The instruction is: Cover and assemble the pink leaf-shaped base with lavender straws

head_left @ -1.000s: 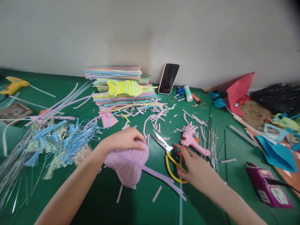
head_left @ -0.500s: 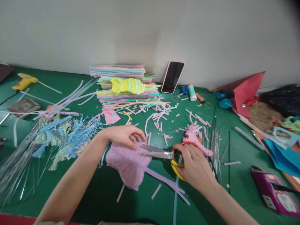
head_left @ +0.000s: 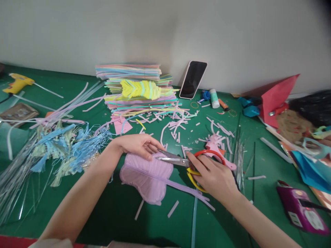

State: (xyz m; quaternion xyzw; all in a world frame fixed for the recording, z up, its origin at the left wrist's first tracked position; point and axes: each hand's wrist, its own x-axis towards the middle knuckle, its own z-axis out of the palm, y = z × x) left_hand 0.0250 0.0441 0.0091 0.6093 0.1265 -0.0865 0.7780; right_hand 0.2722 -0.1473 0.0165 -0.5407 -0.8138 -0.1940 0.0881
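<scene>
A lilac wing-shaped piece, seemingly made of fuzzy pipe cleaners, lies near the table's front with long lilac stems trailing to the right. My left hand grips its upper edge, fingers curled and partly hidden. In my right hand are scissors with red and yellow handles. Their blades are parted, the tips at the piece's top edge close to my left fingers. A short lilac offcut rests below the stems. Beyond my right hand sits a pink tool, partly covered by lilac scraps.
Bundles of pastel pipe cleaners and a yellow fuzzy piece lie at the back, beside a leaning phone. Blue tassels and a yellow glue gun are leftward. A purple box stands at right.
The view has shifted slightly. The lilac piece has slid a little to the right, and my right hand has brought the scissors slightly left and up, closer to my left fingers.
</scene>
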